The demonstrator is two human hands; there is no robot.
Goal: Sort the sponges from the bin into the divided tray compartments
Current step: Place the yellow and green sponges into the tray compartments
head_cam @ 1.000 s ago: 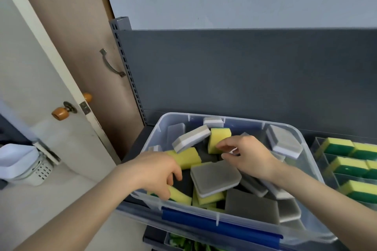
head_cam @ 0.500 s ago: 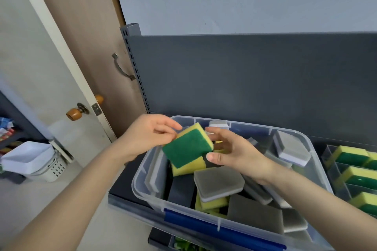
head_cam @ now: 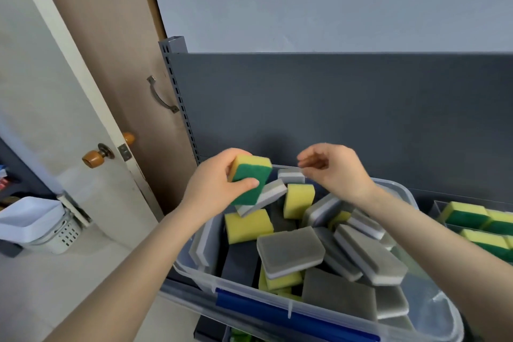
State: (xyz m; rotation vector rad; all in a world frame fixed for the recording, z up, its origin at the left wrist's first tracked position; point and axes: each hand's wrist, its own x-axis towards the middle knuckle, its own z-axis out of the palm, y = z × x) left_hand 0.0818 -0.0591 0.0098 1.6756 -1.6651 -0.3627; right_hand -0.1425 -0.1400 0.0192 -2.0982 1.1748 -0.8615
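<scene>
A clear plastic bin (head_cam: 194,275) with a blue handle holds several yellow sponges (head_cam: 248,226) and grey-and-white sponges (head_cam: 290,250). My left hand (head_cam: 211,186) is closed around a yellow-and-green sponge (head_cam: 251,179), held above the bin's far left corner. My right hand (head_cam: 333,169) hovers above the bin's far edge with its fingers curled loosely and apart, holding nothing. At the right edge stands the clear divided tray (head_cam: 438,207), with yellow-and-green sponges (head_cam: 466,215) standing in its compartments.
A dark grey shelf back panel (head_cam: 333,108) rises behind the bin. A brown door (head_cam: 105,50) with a metal handle and a white door with a wooden knob (head_cam: 95,157) are on the left. A white basket (head_cam: 36,225) sits on the floor.
My left hand lifted a yellow-and-green sponge out of the bin and raised it. My right hand touched it half a second ago and has since come off it and moved right.
</scene>
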